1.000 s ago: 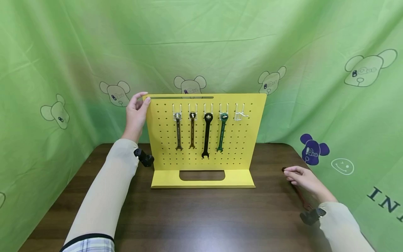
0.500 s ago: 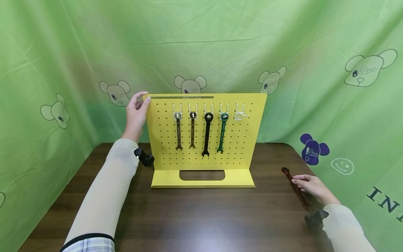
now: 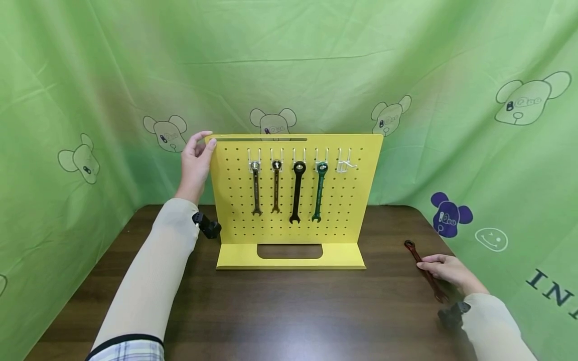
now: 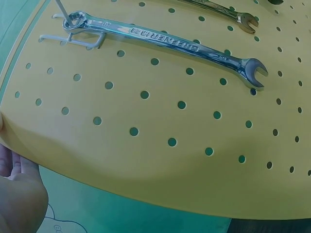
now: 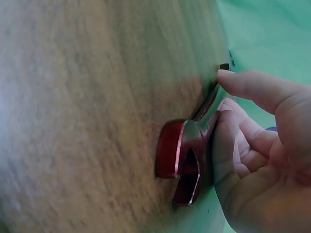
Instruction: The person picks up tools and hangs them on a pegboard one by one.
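Observation:
My left hand (image 3: 195, 168) holds the upper left corner of a yellow pegboard (image 3: 338, 252), thumb on the front. Four combination wrenches hang from its white hooks by their ring ends: a silver wrench (image 3: 256, 193), a bronze-tinted one (image 3: 276, 190), a black one (image 3: 296, 195) and a green one (image 3: 319, 193). At the far right, my right hand (image 3: 451, 272) pinches the middle of a red combination wrench (image 3: 435, 287) between thumb and fingers. In the right wrist view, the red wrench's open end (image 5: 170, 150) is low over the wood, and the fingers hide part of its handle.
The rightmost hook (image 3: 345, 164) on the board carries no wrench. The board's base stands on a dark brown wooden table (image 3: 289, 311). A green printed curtain (image 3: 316, 65) hangs behind and along both sides.
My right hand has slid down from the red wrench's ring end toward the middle of its handle, uncovering the ring. The left hand stays on the pegboard corner.

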Demonstrator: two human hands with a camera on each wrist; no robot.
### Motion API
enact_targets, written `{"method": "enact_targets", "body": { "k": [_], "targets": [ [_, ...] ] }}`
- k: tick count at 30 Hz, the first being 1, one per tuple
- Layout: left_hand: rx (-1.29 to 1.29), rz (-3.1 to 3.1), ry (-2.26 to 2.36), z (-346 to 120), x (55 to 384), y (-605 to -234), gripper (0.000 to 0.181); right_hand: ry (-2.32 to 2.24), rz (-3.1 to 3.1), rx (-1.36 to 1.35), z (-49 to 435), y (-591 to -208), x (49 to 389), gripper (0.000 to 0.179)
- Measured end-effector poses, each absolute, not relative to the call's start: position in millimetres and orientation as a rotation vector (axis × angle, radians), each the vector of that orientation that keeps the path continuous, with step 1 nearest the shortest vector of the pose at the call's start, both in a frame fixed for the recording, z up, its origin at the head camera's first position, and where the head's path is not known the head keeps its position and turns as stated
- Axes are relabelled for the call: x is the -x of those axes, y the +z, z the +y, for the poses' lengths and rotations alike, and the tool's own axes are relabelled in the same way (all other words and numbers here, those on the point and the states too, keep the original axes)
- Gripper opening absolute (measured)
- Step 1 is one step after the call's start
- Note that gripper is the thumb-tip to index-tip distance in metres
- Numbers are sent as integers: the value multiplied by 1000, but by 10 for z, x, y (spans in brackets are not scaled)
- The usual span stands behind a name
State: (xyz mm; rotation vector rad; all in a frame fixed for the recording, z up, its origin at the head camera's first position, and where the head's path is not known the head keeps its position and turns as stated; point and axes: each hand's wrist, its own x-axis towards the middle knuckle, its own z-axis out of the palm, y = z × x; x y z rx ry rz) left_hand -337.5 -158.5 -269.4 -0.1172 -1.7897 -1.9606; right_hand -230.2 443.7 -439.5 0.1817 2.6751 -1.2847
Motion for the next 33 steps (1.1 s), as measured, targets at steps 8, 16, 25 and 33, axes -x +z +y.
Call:
{"method": "enact_targets", "body": {
  "k": [8,16,25,33],
  "targets": [
    [99,-1803,-1954,-1606,3383,-2693,37,-1243,2742,-193,4426,-4419,2301,47],
    [95,-1797,-1957,-1608,3368,-2675,28,-1175,2797,-230,4422,-4443,2306,45],
    [103,-1799,-1959,-1594,3370,-2686,34,-1219,2753,-271,4444,-4464,2290,50],
    [105,-1798,-1949,-1585,3377,-2684,35,-1335,2702,-312,4459,-4473,2259,44]
  ]
}}
